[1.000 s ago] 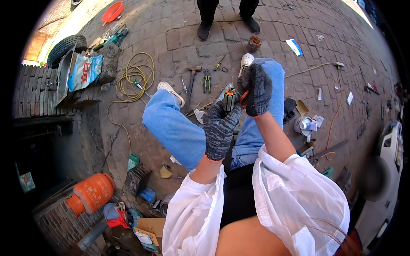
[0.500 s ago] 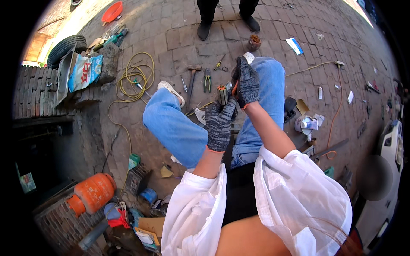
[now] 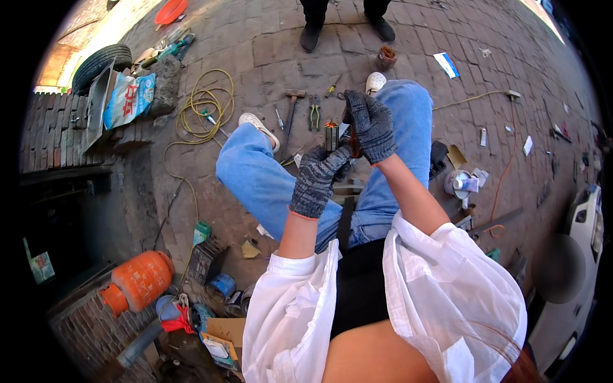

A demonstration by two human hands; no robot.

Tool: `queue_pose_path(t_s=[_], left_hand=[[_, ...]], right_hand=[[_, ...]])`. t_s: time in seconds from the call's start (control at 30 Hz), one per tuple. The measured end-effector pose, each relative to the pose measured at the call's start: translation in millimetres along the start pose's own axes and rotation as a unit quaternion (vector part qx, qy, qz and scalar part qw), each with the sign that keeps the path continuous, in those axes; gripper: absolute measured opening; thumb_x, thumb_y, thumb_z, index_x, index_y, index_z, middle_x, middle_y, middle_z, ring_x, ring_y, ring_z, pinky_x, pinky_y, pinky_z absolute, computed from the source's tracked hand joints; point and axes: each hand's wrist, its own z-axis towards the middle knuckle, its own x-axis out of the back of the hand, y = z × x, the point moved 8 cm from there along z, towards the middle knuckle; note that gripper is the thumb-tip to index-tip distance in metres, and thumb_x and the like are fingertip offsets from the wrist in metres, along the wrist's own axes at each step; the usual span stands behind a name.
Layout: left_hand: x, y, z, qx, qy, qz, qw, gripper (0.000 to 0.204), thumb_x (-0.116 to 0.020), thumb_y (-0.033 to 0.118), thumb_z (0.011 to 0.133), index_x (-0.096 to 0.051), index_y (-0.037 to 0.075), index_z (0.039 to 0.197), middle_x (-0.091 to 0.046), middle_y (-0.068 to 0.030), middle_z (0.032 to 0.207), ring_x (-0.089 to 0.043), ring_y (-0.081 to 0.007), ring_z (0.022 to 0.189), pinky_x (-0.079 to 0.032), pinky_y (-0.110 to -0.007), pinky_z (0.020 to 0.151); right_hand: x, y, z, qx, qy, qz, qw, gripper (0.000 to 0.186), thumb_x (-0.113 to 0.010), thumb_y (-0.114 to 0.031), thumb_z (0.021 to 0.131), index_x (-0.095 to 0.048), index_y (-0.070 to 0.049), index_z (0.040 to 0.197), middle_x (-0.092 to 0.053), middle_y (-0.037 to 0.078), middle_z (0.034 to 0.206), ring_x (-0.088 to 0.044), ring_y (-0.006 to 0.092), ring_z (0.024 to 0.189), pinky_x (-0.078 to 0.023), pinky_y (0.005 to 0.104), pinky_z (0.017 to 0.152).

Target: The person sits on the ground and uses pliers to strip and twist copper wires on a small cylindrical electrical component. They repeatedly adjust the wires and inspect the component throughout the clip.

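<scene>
Both my hands wear dark grey knitted gloves with orange cuffs and are close together between my knees. My left hand [image 3: 315,181] is closed on the lower end of a small motor armature [image 3: 331,136], a grey metal core with copper-coloured winding at its top, held upright. Just to its right, my right hand [image 3: 372,129] is closed with bent fingers. A reddish piece [image 3: 355,146] shows under that palm, mostly covered by the glove, so its kind is unclear. Beyond the hands, pliers [image 3: 314,113], a hammer [image 3: 292,110] and a screwdriver [image 3: 332,86] lie on the paving.
A coiled yellow hose [image 3: 203,113] lies left of my foot. An orange gas cylinder [image 3: 142,281] rests at lower left. To the right are a white bucket [image 3: 457,185] and a cable [image 3: 509,150]. A person's dark shoes [image 3: 310,38] stand ahead, near a rusty-brown jar [image 3: 386,58].
My left hand has shifted a little left and its wrist has turned. My right hand has moved slightly right and down, its fingers more bent. The armature stays upright.
</scene>
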Motion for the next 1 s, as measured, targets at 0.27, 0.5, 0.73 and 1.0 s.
queue_pose_path(t_s=[0.27, 0.5, 0.73, 1.0], left_hand=[[-2, 15, -6, -0.013, 0.061, -0.061, 0.996, 0.017, -0.061, 0.019, 0.082, -0.061, 0.002, 0.081, -0.051, 0.0008, 0.057, -0.044, -0.0058, 0.047, -0.031, -0.019, 0.042], [3, 16, 3, -0.026, 0.033, -0.241, 0.970, 0.014, -0.058, 0.013, 0.083, -0.060, -0.001, 0.086, -0.048, 0.0011, 0.056, -0.042, -0.0070, 0.046, -0.031, -0.020, 0.042], [-4, 29, -7, -0.066, 0.135, -0.209, 0.966, 0.014, -0.060, 0.017, 0.082, -0.059, 0.003, 0.080, -0.050, 0.0023, 0.057, -0.044, -0.0055, 0.045, -0.032, -0.020, 0.040], [0, 31, -13, -0.095, 0.105, -0.109, 0.984, 0.011, -0.063, 0.013, 0.080, -0.060, 0.002, 0.080, -0.053, 0.0005, 0.060, -0.043, -0.0046, 0.046, -0.031, -0.019, 0.041]], right_hand=[[1, 9, 1, -0.069, -0.034, 0.299, 0.951, 0.036, -0.038, -0.027, 0.092, -0.048, 0.000, 0.115, -0.061, 0.010, 0.088, -0.058, 0.0185, 0.072, -0.047, 0.0299, 0.069], [24, -27, -37, 0.125, 0.014, -0.051, 0.991, 0.039, -0.068, -0.012, 0.072, -0.054, -0.007, 0.108, -0.056, 0.009, 0.096, -0.054, 0.0226, 0.087, -0.043, 0.0331, 0.079], [9, -55, -49, 0.244, -0.053, -0.083, 0.965, 0.025, -0.072, -0.015, 0.063, -0.064, -0.014, 0.086, -0.054, 0.004, 0.078, -0.052, 0.0220, 0.075, -0.039, 0.0332, 0.066], [19, -18, -39, 0.013, -0.025, 0.066, 0.997, 0.015, -0.068, -0.011, 0.068, -0.063, -0.004, 0.080, -0.056, 0.009, 0.076, -0.054, 0.0250, 0.075, -0.043, 0.0331, 0.070]])
